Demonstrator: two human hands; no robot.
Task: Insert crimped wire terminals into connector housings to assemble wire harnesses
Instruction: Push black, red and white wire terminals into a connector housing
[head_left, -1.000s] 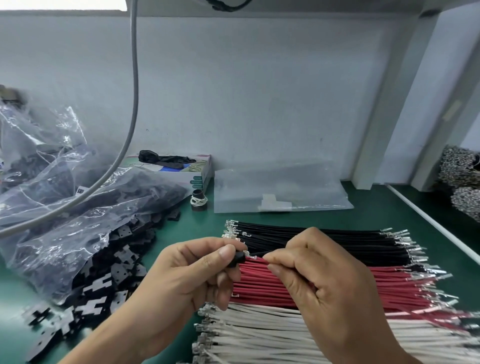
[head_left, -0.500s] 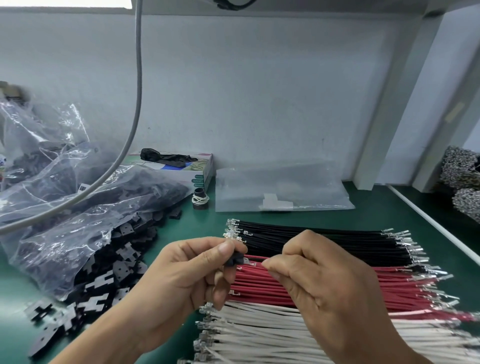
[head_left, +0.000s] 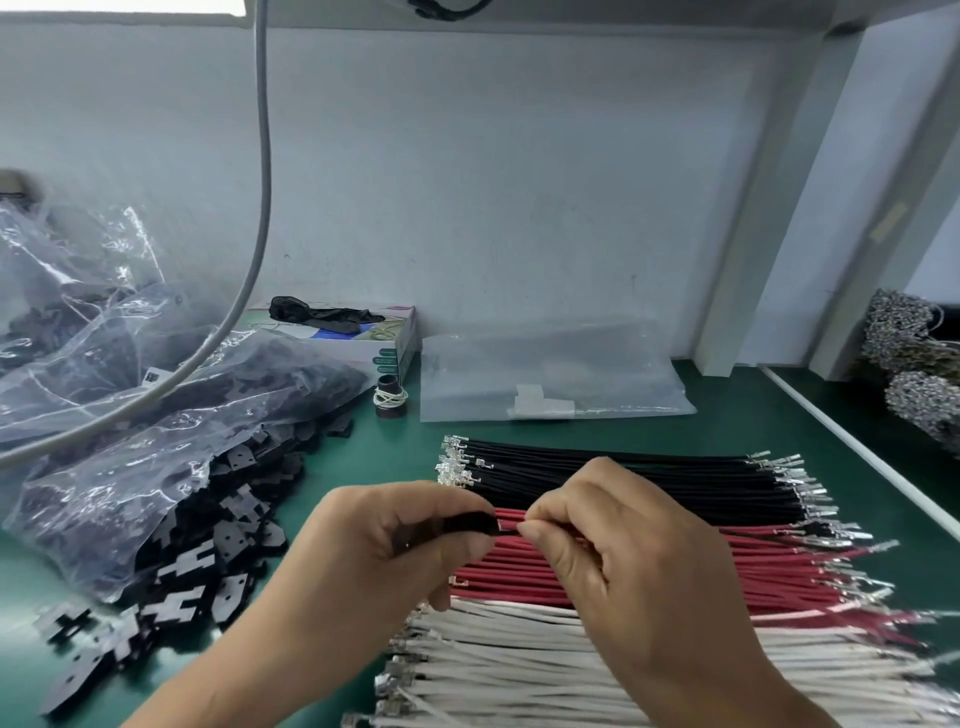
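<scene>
above the red wires (head_left: 649, 566) on the desk (head_left: 395, 452), the left hand (head_left: 395, 551) pinches a black connector housing (head_left: 475, 522); the right hand (head_left: 618, 551) pinches a wire at its right opening.

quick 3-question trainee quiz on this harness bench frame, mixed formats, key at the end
1. True or false: the left hand grips a black connector housing.
2. Multiple choice: going away from the person, the wire bundles on the green mat lie in which order? A) black, red, white B) white, red, black C) red, white, black
3. Fill in: the loose black housings spill from a clear plastic ____ on the left side.

Key
1. True; the right hand pinches a wire right at the housing's opening.
2. B: white wires, red wires, black wires.
3. bag
</scene>
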